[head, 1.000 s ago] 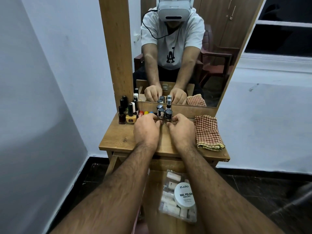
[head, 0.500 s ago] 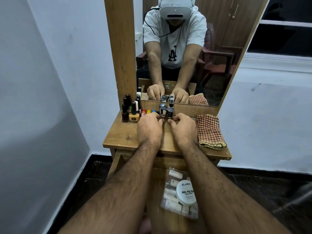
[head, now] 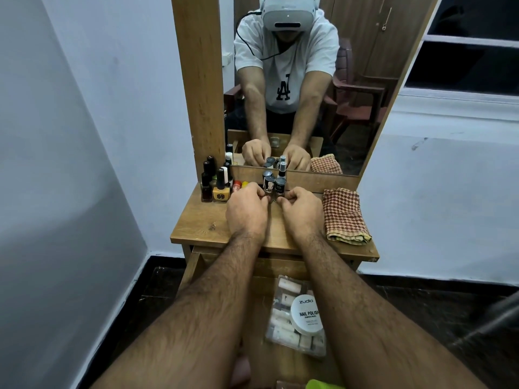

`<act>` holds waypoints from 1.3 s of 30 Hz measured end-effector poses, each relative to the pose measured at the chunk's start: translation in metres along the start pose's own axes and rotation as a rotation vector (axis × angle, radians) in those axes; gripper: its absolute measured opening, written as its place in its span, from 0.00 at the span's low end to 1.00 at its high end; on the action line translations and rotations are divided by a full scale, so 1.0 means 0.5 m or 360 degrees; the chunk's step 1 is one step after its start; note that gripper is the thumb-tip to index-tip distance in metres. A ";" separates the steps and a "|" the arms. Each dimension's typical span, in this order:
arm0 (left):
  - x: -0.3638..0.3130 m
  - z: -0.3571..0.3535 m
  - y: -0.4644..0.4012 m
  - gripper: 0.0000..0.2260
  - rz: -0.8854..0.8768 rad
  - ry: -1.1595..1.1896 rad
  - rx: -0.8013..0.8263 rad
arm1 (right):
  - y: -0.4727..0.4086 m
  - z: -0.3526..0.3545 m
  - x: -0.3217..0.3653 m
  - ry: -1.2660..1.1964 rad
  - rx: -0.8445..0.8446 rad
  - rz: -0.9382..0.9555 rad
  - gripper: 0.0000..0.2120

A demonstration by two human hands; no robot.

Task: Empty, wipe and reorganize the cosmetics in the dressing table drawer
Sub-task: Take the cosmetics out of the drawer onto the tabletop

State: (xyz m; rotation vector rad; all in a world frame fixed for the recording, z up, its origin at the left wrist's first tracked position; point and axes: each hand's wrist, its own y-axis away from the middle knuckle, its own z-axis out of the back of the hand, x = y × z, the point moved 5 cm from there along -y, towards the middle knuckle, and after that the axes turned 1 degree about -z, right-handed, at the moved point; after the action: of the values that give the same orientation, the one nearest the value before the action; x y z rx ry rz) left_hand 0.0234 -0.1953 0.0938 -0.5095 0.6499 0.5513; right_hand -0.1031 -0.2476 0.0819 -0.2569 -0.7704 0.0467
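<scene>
Looking from the near edge outward: open drawer (head: pixel 196 265) pulled toward the viewer, with a clear packet (head: pixel 283 329) of pale items lying in it and a white nail polish remover tub (head: pixel 306 317) resting on top of that packet. Light, slightly slippery plastic by the look of both; best lifted by the tub's rim and the packet's edges.

Past the drawer, on the wooden tabletop (head: pixel 202 220), left hand (head: pixel 247 210) and right hand (head: pixel 302 211) side by side, fingers curled in toward the small silver-capped bottles (head: pixel 271 184). Left fingertips touching the nearest bottle's base and seeming to pinch it; right fingertips bent close to the dark bottle beside it, contact hidden, so cannot tell whether grasping. Probably glass, small, top-heavy and easy to tip; safest taken low on the body or round the cap, one at a time, and set down gently.

To the right, well apart from the bottles, a folded checked cloth (head: pixel 344 217), soft and limp, fine to grab anywhere for wiping.

Far left, against the mirror frame, a cluster of nail polish bottles (head: pixel 214 183) with black caps, an orange one in front, standing upright and close together. Behind, a mirror (head: pixel 365 108) reflecting hands and bottles.
</scene>
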 end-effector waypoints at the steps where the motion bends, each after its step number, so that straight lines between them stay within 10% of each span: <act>1: 0.000 0.000 -0.001 0.05 -0.0002 -0.0007 -0.0003 | -0.001 0.000 0.000 -0.0006 -0.0003 0.0000 0.06; 30: 0.009 0.054 0.058 0.04 -0.0111 0.0140 0.0020 | 0.029 0.056 -0.004 -0.0307 0.0430 0.0007 0.12; 39: 0.031 0.166 0.226 0.04 -0.0366 0.0333 0.0131 | 0.207 0.184 -0.002 -0.0416 0.0112 0.0213 0.11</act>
State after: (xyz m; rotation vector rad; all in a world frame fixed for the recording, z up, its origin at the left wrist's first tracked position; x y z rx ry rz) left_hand -0.0016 -0.0576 0.1103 -0.5600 0.7976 0.2552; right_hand -0.1626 -0.1280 0.1191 -0.2377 -1.0083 0.2373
